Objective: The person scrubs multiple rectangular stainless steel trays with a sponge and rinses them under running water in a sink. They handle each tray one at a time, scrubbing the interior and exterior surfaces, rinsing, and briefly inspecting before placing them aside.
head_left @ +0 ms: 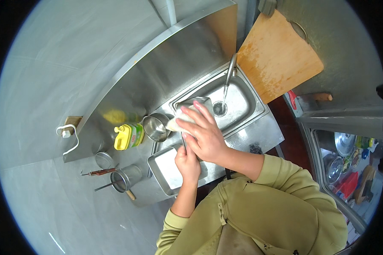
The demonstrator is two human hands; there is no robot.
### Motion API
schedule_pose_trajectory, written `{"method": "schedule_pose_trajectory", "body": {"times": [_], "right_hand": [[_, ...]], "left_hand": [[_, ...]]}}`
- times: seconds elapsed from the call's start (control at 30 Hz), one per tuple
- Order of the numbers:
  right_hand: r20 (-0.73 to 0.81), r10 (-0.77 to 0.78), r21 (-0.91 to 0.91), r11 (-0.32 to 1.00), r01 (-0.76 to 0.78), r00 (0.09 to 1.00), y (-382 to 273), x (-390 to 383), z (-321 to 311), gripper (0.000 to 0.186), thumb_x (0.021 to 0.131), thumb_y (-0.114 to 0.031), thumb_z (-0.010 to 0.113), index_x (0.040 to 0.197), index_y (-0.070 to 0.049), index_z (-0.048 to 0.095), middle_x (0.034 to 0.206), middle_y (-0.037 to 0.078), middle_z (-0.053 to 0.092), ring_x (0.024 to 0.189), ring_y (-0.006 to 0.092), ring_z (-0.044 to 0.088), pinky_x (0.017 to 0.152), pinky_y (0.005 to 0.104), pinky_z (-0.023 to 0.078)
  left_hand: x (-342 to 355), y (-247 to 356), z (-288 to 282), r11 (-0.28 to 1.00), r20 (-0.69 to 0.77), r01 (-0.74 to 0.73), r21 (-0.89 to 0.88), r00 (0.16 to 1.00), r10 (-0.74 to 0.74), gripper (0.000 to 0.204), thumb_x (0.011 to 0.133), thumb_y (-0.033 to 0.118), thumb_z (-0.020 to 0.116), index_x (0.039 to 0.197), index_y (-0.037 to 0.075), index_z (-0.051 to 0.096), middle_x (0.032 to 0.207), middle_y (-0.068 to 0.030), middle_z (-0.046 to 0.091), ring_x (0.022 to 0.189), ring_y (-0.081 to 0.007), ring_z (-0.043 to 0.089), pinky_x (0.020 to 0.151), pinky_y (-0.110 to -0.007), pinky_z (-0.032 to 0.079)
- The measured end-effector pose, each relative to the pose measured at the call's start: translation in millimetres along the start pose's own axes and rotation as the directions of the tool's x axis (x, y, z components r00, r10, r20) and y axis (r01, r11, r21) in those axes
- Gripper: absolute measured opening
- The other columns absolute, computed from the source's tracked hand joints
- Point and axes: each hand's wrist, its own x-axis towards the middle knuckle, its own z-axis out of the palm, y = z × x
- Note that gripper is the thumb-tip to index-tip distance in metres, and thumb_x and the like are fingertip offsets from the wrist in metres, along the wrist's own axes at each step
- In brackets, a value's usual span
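My left hand (187,165) is closed round the thin handle of a flat metal tool (207,102), whose broad, shiny end reaches over the left side of the sink. Its exact kind is hidden by my other hand. With fingers stretched forward, my right hand (206,138) presses a whitish cloth or pad (184,119) onto the tool. In the steel sink (244,91), water runs from the tap (230,74) to the drain. Below my left hand lies a rectangular steel tray (162,170); a round steel pot (155,127) stands left of the cloth.
A yellow jug (129,137) stands beside the pot. Farther left are a wire-mesh basket (125,176) with utensils and a metal cup (103,160). A wooden cutting board (281,57) leans right of the sink. A dark scouring pad (255,148) lies on the counter's near edge.
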Motion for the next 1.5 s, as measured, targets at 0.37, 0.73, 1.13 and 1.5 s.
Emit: {"method": "schedule_pose_trajectory", "body": {"times": [0.37, 0.73, 1.13, 1.5], "right_hand": [[-0.168, 0.433, 0.418, 0.845, -0.334, 0.885, 93.8, -16.5, -4.6, 0.051, 0.105, -0.032, 0.040, 0.144, 0.002, 0.039, 0.143, 0.018, 0.047, 0.135, 0.0276, 0.042, 0.113, 0.0364, 0.031], [0.649, 0.535, 0.700, -0.139, -0.701, 0.542, 46.5, 5.3, -80.8, 0.051, 0.096, -0.040, 0.057, 0.133, -0.004, 0.053, 0.123, 0.011, 0.061, 0.114, 0.0194, 0.057, 0.095, 0.0349, 0.047], [0.407, 0.544, 0.588, 0.459, -0.666, 0.734, -41.8, -59.9, -148.6, 0.052, 0.093, -0.008, 0.054, 0.141, 0.005, 0.040, 0.127, 0.013, 0.058, 0.114, 0.0193, 0.057, 0.096, 0.0327, 0.047], [-0.001, 0.441, 0.226, 0.874, -0.430, 0.897, -63.1, -47.2, -135.3, 0.035, 0.096, -0.019, 0.061, 0.122, 0.005, 0.060, 0.103, 0.006, 0.067, 0.092, 0.0092, 0.058, 0.083, 0.0256, 0.047]], "left_hand": [[-18.1, 37.0, -8.8, 0.944, -0.015, 0.027, -0.329, 0.999, -0.034, 0.034, 0.104, 0.029, 0.048, 0.091, 0.000, 0.061, 0.085, -0.0017, 0.063, 0.073, -0.0086, 0.053, 0.067, -0.023, 0.044], [-24.7, 27.6, -17.7, 0.281, 0.676, -0.828, 0.486, 0.559, 0.480, 0.045, 0.078, 0.039, 0.075, 0.056, 0.011, 0.048, 0.052, -0.0050, 0.051, 0.048, -0.0250, 0.055, 0.047, -0.036, 0.043], [-54.2, 63.1, -61.3, 0.588, 0.281, -0.728, 0.352, 0.682, 0.676, 0.069, 0.084, 0.040, 0.071, 0.136, 0.005, 0.041, 0.139, -0.0202, 0.041, 0.131, -0.0341, 0.039, 0.111, -0.044, 0.029], [-78.6, 30.2, -65.7, 0.806, 0.438, 0.202, -0.556, 0.895, 0.078, 0.085, 0.070, -0.008, 0.041, 0.151, 0.002, 0.018, 0.135, -0.0092, 0.043, 0.126, -0.0205, 0.043, 0.107, -0.032, 0.033]]}}
